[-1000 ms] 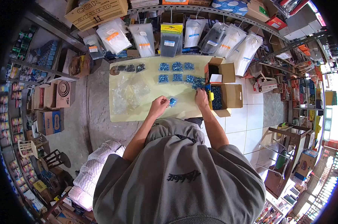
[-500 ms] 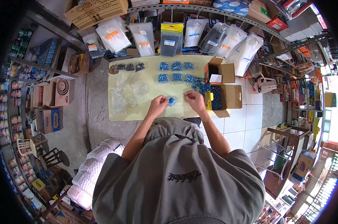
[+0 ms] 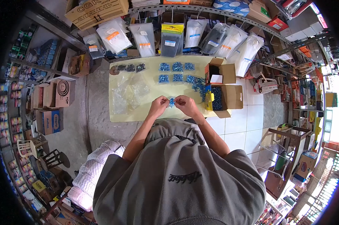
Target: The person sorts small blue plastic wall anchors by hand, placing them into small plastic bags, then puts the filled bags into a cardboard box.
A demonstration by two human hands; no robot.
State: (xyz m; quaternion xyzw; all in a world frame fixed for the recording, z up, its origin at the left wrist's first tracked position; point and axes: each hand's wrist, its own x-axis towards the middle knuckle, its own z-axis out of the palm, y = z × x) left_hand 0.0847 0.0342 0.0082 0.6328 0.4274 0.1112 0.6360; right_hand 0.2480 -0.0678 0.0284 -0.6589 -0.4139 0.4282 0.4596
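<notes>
A small clear bag of blue pieces [image 3: 171, 102] is held between both hands near the table's front edge. My left hand [image 3: 160, 106] pinches its left side, and my right hand [image 3: 185, 105] has its fingers closed at the right side. Beyond them, several filled bags of blue pieces [image 3: 177, 66] lie in two rows. Loose blue pieces [image 3: 199, 88] are heaped beside an open box of blue pieces [image 3: 216, 98]. Flat clear bags [image 3: 119, 98] spread over the left part of the pale yellow table [image 3: 154, 85].
Small bags of dark pieces [image 3: 130, 68] lie at the table's back left. An open box with dark contents [image 3: 214, 71] stands at the back right. Packs of cable ties [image 3: 171, 39] hang behind the table. A white wrapped bundle [image 3: 96, 165] is at the lower left.
My right hand has moved left and closed on the small bag's right side, next to my left hand. The bag now sits between both hands.
</notes>
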